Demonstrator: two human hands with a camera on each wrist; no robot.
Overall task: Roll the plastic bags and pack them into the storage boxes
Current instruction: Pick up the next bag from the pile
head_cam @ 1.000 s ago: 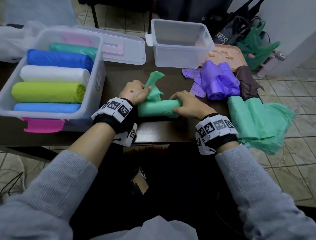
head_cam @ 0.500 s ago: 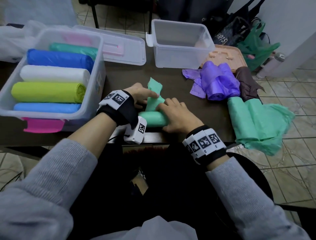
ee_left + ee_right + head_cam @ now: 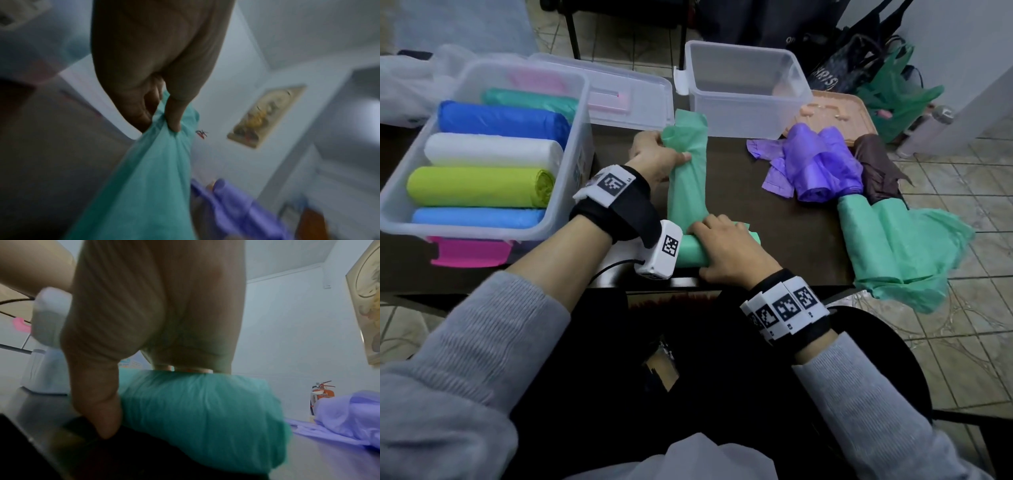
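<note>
A green plastic bag (image 3: 686,185) lies stretched across the dark table, its near end rolled into a tube (image 3: 693,251) at the front edge. My left hand (image 3: 657,157) pinches the bag's far loose end (image 3: 164,146) and holds it taut. My right hand (image 3: 726,246) is curled over the rolled part (image 3: 195,410), thumb on its near side. A clear storage box (image 3: 571,171) at left holds several coloured rolls. An empty clear box (image 3: 746,113) stands at the back.
A clear lid (image 3: 626,99) lies behind the filled box. Loose purple (image 3: 818,164), brown (image 3: 876,164) and green bags (image 3: 900,246) are piled at the table's right end, the green one hanging over the edge. A peach tray (image 3: 839,113) sits behind them.
My left hand moved away from me along the bag, pulling its loose end out straight. My right hand slid left onto the roll at the near edge and stays there.
</note>
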